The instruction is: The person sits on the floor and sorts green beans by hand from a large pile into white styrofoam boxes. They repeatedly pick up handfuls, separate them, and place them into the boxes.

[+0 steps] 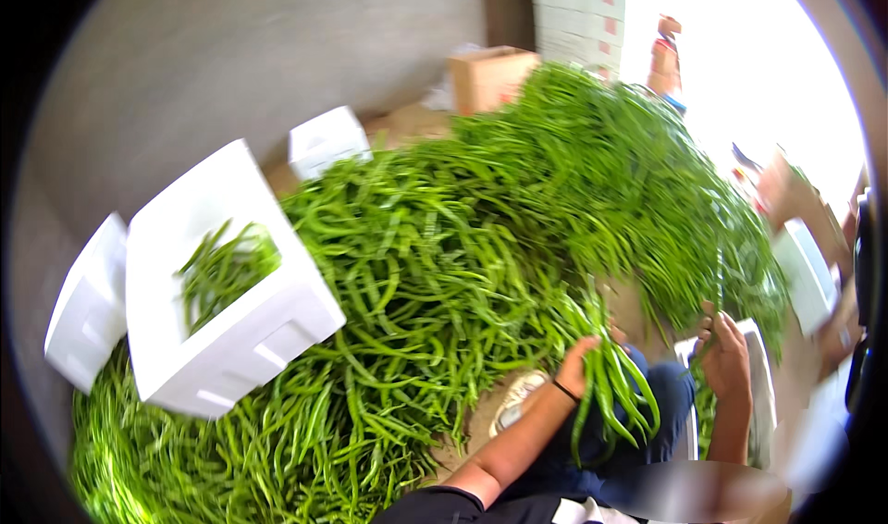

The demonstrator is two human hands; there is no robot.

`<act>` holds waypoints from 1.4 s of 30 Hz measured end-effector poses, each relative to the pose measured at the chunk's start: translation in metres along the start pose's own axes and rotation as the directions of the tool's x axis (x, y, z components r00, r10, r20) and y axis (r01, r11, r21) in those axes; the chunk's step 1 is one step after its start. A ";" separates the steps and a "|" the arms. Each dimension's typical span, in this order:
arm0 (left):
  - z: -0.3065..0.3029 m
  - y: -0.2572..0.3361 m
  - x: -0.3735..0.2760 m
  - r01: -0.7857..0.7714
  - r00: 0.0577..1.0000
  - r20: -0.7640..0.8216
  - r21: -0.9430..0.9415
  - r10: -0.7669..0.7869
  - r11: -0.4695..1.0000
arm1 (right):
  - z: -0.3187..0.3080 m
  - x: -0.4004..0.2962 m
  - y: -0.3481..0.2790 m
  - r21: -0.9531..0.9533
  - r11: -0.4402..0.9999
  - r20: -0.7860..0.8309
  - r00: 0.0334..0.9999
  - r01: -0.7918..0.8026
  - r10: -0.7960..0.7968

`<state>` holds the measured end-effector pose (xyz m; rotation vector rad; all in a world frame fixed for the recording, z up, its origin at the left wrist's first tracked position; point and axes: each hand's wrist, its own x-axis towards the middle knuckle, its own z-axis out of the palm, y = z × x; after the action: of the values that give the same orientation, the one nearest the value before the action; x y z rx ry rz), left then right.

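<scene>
A bunch of long green chili peppers (pixel 614 392) is gripped in my left hand (pixel 579 368), above my knees, with a dark band at the wrist. Further right, my right hand (pixel 725 350) is raised with its fingers bent and holds a long green pepper (pixel 719 281). Below it stands a white foam box (pixel 763 385), partly hidden by the forearm, with green peppers inside. A large heap of the same peppers (pixel 416 302) spreads over the floor in front of me.
An open white foam box (pixel 291 350) holding some peppers sits on the heap at the left, beside another white box (pixel 87 309). A smaller white box (pixel 329 139) and a cardboard box (pixel 492 76) stand near the wall. People and a pale box (pixel 806 278) are at the right, blurred.
</scene>
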<state>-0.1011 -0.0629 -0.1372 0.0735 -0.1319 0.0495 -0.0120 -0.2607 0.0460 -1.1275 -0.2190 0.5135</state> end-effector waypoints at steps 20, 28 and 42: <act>0.017 -0.001 -0.012 -0.161 0.984 0.085 0.061 0.156 0.985 | 0.063 -0.012 0.078 -0.839 0.149 0.535 0.843 0.524 0.050; 0.013 0.002 -0.014 -0.137 0.991 0.028 0.167 0.134 0.976 | 0.012 -0.030 0.055 -0.819 0.573 0.288 0.887 0.034 0.360; 0.025 -0.001 -0.012 -0.017 0.997 -0.061 0.410 0.046 0.912 | -0.015 -0.049 0.071 -0.893 0.268 0.401 0.909 0.360 0.112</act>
<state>-0.1161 -0.0668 -0.1139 0.4904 -0.0516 0.1116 -0.0677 -0.2737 -0.0200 -2.2114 -1.1239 0.4310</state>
